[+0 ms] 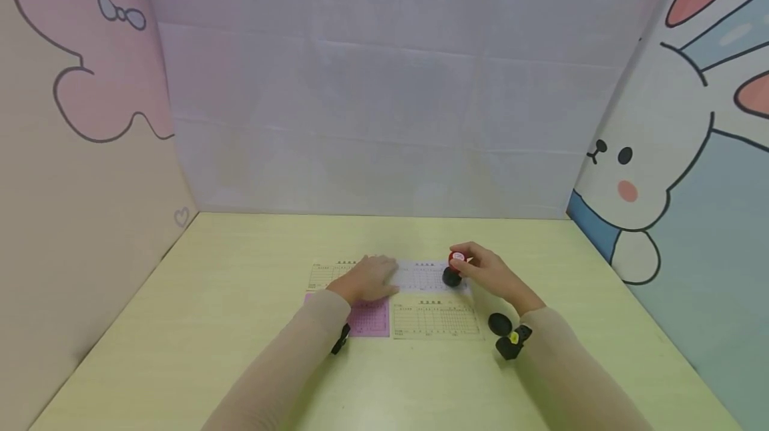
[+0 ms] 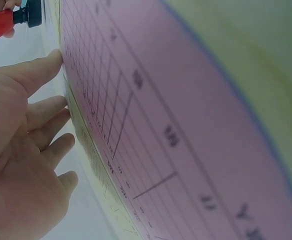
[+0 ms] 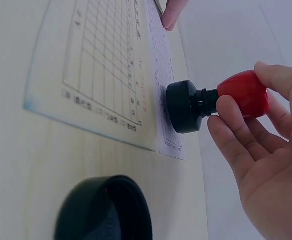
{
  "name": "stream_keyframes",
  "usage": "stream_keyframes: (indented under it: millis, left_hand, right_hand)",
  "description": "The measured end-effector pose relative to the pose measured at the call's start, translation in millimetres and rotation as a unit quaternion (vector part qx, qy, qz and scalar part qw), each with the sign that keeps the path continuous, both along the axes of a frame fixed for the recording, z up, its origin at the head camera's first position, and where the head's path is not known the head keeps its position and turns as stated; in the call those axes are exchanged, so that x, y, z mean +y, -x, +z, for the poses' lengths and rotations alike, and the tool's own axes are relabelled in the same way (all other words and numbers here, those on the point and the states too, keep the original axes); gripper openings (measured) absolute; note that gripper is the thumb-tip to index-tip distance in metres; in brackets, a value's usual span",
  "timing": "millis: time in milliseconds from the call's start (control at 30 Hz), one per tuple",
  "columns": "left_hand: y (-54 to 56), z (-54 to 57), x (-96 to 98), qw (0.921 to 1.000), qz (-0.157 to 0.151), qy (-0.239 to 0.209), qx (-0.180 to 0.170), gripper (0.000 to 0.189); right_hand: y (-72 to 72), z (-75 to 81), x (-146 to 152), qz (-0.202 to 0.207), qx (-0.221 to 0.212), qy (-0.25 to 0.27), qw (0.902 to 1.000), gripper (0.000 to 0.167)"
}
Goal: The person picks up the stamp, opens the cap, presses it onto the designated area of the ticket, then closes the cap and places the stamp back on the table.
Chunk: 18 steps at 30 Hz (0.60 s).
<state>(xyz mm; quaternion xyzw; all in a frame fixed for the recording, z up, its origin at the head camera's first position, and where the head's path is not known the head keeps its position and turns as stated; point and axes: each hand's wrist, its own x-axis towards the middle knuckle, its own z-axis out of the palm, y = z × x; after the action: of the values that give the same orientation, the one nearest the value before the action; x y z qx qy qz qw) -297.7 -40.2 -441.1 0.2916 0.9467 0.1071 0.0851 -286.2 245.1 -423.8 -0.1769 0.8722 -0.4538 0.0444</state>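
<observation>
Right hand (image 1: 488,275) is grasping the red-handled stamp (image 3: 210,102) by its handle, fingers and thumb closed around it. Stamp is pointing black base down at the right end of the lavender form (image 1: 420,276); can't tell if it's pressing or just clearing the paper. Left hand (image 1: 371,277) is gripping nothing, fingers extended, resting at the lavender form's left end, beside the back yellow form (image 1: 322,276). Toward the table (image 1: 180,351)'s front edge, pink form (image 1: 372,321) is lying left of the front yellow form (image 1: 436,323). Black cap (image 1: 500,324) is sitting apart, toward the table's right edge.
</observation>
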Motion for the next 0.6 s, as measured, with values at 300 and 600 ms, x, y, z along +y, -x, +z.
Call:
stream_keyframes:
  millis: [300, 600]
  left_hand:
    - [-0.2, 2.0, -0.4, 1.0, -0.003, -0.002, -0.001, 0.06]
    - [1.7, -1.5, -1.3, 0.9998, -0.014, -0.008, 0.011, 0.061]
  right_hand:
    - [-2.7, 8.7, 6.9, -0.014, 0.011, 0.005, 0.9998, 0.046]
    - [-3.1, 11.5, 10.6, -0.018, 0.007, 0.031, 0.9993, 0.046]
